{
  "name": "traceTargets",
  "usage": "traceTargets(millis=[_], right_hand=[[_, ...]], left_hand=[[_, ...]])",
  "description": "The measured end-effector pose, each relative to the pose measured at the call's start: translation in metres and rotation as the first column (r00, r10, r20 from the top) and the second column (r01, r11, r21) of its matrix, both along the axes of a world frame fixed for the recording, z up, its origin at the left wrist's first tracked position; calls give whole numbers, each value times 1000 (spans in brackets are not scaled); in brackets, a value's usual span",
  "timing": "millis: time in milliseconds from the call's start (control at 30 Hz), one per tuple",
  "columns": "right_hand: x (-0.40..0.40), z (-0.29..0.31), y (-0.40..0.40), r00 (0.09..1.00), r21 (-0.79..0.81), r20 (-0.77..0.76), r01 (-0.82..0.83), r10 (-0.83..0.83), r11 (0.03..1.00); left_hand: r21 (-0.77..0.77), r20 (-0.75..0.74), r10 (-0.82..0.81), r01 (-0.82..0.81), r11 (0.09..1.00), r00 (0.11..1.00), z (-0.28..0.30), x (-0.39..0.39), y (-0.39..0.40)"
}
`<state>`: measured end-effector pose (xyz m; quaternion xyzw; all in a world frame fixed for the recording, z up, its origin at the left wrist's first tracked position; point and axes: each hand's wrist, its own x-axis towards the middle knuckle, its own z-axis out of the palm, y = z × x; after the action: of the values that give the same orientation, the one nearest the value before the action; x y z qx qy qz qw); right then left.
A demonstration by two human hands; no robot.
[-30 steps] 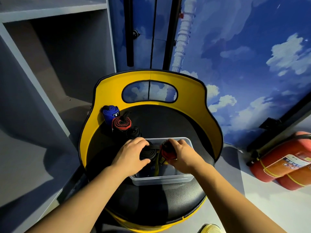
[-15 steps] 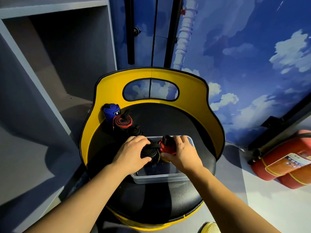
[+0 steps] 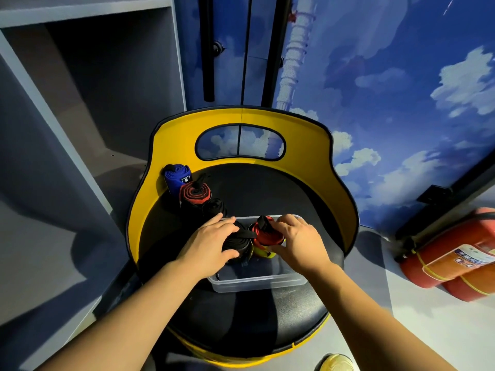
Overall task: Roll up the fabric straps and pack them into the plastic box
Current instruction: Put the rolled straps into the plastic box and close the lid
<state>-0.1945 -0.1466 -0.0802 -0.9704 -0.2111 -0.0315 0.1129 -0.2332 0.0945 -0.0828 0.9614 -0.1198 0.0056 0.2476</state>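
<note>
- While gripping a rolled black fabric strap (image 3: 238, 241), the left hand (image 3: 211, 243) holds it over the clear plastic box (image 3: 257, 282).
- At its 3 o'clock, right hand (image 3: 297, 241) fingers (image 3: 281, 223) curl around a rolled red-and-black strap (image 3: 265, 232).

No legible text anywhere. Printed label on the red fire extinguisher (image 3: 452, 255): blurred, characters unreadable. Small dark tag with a pale mark on the blue rolled strap (image 3: 176, 178): too small to make out.
</note>
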Motion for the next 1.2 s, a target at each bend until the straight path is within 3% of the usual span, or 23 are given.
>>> traceTargets(millis=[233,433,800,1033,1200], right_hand=[[-2,-1,4,1000,-40,11,18,-17,999],[-5,-7,-8,992,-10,54,-117,118,993],[0,-12,-11,993,138,103,-78,64,987],[-2,-6,-11,995,97,82,-56,48,994],[-2,0,-12,993,33,96,-69,66,997]], left_hand=[[-25,4,-16,16,1000,1000,-4,1,2],[188,146,-67,39,981,987,0,-7,3],[18,122,-17,15,1000,992,-10,-2,10],[21,107,-8,6,1000,994,-5,-3,10],[-69,60,6,-2,998,998,9,-5,23]])
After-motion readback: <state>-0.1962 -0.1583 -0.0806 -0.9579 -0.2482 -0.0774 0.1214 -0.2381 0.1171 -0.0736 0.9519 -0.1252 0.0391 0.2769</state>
